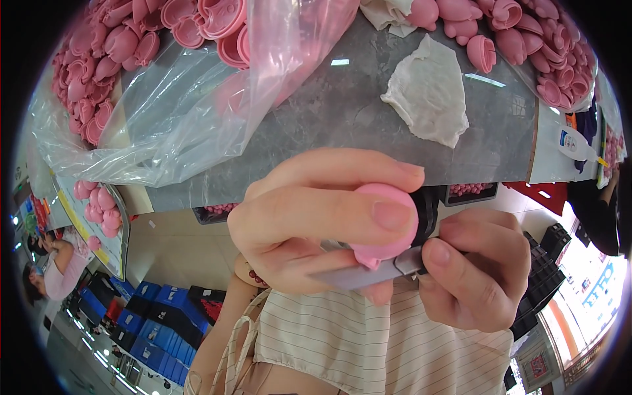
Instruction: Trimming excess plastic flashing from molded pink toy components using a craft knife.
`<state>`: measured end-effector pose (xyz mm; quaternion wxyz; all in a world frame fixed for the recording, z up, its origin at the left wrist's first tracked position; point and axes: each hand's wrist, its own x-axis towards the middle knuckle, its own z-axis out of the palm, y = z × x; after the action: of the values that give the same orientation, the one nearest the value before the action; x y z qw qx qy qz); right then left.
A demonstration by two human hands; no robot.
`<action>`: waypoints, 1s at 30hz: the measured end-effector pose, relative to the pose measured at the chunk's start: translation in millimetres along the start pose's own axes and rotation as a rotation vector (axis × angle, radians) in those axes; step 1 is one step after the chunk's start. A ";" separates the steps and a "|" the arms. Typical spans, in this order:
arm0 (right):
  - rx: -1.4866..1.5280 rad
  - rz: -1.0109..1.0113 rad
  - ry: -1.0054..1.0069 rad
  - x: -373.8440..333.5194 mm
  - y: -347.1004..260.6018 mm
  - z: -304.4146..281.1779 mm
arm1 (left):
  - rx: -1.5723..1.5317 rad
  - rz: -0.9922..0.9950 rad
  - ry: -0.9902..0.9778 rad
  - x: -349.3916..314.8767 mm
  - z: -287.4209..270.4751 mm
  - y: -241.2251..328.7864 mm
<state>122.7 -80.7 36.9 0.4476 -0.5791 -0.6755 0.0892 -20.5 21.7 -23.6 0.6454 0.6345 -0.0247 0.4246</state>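
Observation:
My left hand (316, 210) is closed around a small rounded pink plastic part (390, 245), fingers over its top. Much of the part is hidden behind those fingers. In my right hand (480, 273) is a knife (359, 276), pinched by its dark handle between thumb and fingers. The flat grey blade points left and lies along the lower edge of the pink part, by a little nub there. Its tip reaches in front of my left palm. Whether the edge touches the plastic I cannot tell.
Beyond my hands is a grey table (316, 125). A clear plastic bag (197, 131) with pink shells (220, 16) lies at left, a white cloth (431, 92) at centre right. More pink parts (520, 39) are heaped far right, near a white bottle (576, 141). Blue crates (158, 322) stand lower left.

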 end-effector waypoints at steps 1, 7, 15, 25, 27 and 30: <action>-0.024 -0.020 0.018 -0.4 0.8 0.2 | -0.014 -0.005 -0.001 0.1 0.0 -1.0; 0.003 0.039 -0.050 2.9 -4.5 -4.8 | 0.042 -0.003 0.007 0.4 1.1 1.3; -0.007 -0.011 0.007 0.5 -0.1 -2.9 | 0.103 -0.017 0.007 1.8 3.4 2.1; 0.024 -0.013 0.013 0.8 2.4 -0.5 | 0.057 -0.049 0.034 1.0 6.7 6.2; -0.013 -0.063 0.055 0.9 2.5 -0.2 | 0.002 -0.066 0.023 0.6 4.2 5.8; 0.071 0.029 -0.032 1.6 -0.3 -4.0 | -0.057 -0.083 0.010 1.1 3.0 5.3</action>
<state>125.5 -81.1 40.2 0.4555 -0.5711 -0.6707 0.1289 -21.3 18.9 -18.2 0.6805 0.6142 -0.0074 0.3996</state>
